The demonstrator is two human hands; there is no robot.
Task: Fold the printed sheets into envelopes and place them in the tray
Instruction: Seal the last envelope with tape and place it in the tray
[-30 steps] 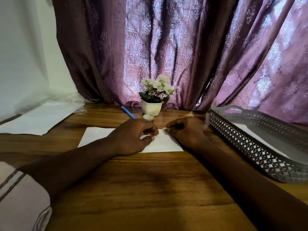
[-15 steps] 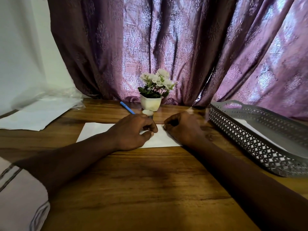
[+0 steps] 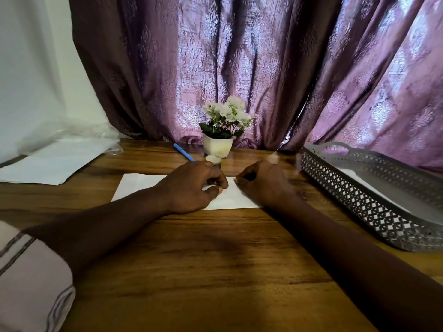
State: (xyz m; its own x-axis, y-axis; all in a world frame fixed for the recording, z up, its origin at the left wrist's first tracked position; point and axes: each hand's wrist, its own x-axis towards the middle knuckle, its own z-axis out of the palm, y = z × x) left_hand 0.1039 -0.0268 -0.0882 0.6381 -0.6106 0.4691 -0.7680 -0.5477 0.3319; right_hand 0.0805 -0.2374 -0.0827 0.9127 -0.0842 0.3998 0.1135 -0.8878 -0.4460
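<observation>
Two bare hands on one sheet. Left hand (image 3: 194,188) knuckles-up on the single white sheet (image 3: 141,185), fingers curled, forefinger tip and thumb down on the paper close together; pinching a fold or only pressing, impossible to tell. Right hand (image 3: 262,182) just beside it, a narrow strip of paper between the two, fingers tucked under at the sheet's far right edge, tips closed on that edge. Sheet flat on the table (image 3: 203,271), mid-board, rectangular, matte, laid crosswise. One tray (image 3: 359,204) at the right, apart from the sheet: grey, oblong, round-cornered, walls pierced in a lattice, an arched handle slot at the far end, some flat white paper (image 3: 359,180) on its floor. One blue pen (image 3: 183,152), slim, aslant behind the left hand. One small white pot (image 3: 217,147), squarish and glossy, holding white flowers and dark green leaves. One little round pale-topped lid or jar (image 3: 213,159) just in front of the pot, partly hidden by knuckles. One loose pile of white paper (image 3: 48,166) at the far left, crinkled clear plastic (image 3: 79,137) behind it. Table-top of brown wood, smooth, with streaky grain. Two mauve curtain panels (image 3: 239,56) behind, parted by a thin slit, woven with a damask motif, hanging in heavy folds. One pale sleeve (image 3: 28,283) with a striped cuff at the lower left.
</observation>
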